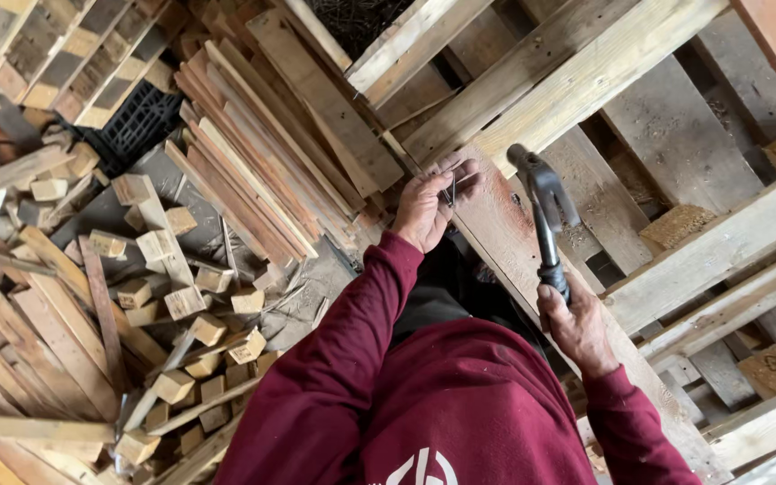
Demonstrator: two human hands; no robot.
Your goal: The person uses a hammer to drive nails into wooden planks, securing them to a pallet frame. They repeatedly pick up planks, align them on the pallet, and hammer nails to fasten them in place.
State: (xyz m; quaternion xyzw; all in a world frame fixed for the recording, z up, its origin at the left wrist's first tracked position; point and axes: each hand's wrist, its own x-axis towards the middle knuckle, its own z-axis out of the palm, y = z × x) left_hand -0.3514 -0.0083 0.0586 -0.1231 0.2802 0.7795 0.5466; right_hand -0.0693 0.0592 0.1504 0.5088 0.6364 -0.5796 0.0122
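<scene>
My left hand [431, 205] pinches a thin nail [452, 190] upright against a reddish pallet plank [496, 235], with a few more nails held in the fingers. Gripped by its handle in my right hand [575, 325] is a dark hammer [545, 216], raised, its head just to the right of the nail and a little above the plank. Both arms wear dark red sleeves. The wooden pallet [693, 260] lies under the hands and spreads across the right of the view.
A stack of long thin wooden slats [253, 162] lies left of the pallet. Many small wood blocks [186, 301] and offcuts litter the ground at left. A black plastic crate [136, 121] and more pallets [56, 54] sit at the upper left.
</scene>
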